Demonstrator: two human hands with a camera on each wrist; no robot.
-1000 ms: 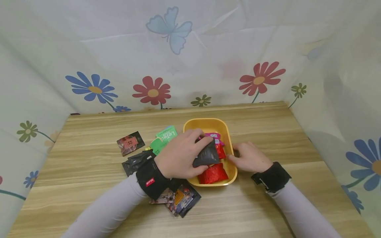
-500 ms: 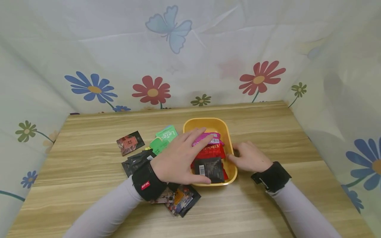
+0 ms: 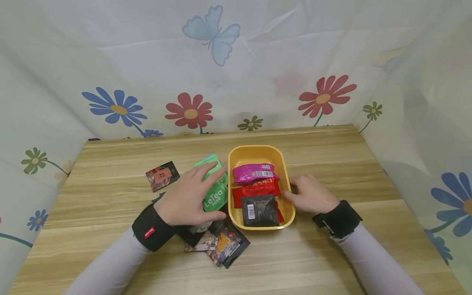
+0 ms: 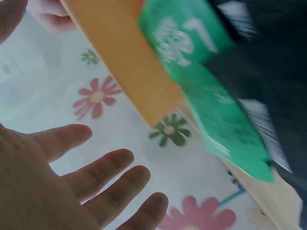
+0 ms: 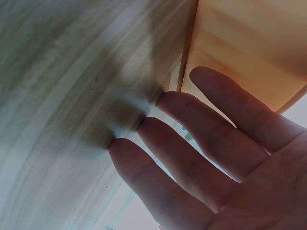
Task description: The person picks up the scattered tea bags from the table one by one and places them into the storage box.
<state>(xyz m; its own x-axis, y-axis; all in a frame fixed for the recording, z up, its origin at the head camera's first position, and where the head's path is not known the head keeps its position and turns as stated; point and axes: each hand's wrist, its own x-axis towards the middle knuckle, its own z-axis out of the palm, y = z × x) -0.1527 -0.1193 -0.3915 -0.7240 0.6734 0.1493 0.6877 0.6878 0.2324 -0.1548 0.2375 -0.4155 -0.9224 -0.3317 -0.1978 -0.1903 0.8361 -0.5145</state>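
Note:
A yellow plastic container [image 3: 259, 152] holds a magenta packet [image 3: 246, 175], red packets [image 3: 258, 189] and a black sachet [image 3: 261, 217] with a white barcode label. Left of it, my left hand [image 3: 188, 196] hovers over green "LeTea" tea packets [image 3: 216, 196] with its fingers spread. The left wrist view shows that palm holding nothing, with a green packet [image 4: 192, 52] near it. My right hand [image 3: 313, 196] rests at the container's right side, its fingertips on the tabletop. In the right wrist view its fingers [image 5: 206, 129] are extended beside the container's wall [image 5: 254, 52].
A black sachet with a reddish print [image 3: 162, 176] lies apart at the left. Illustrated sachets [image 3: 225, 246] overlap near the front, partly on black ones. A flower-print sheet [image 3: 236, 90] encloses the wooden table [image 3: 295, 262] at the back and sides.
My left hand has let go of the black sachet, which now lies in the container's front part. That hand has moved left over the green packets. The right hand stays in place.

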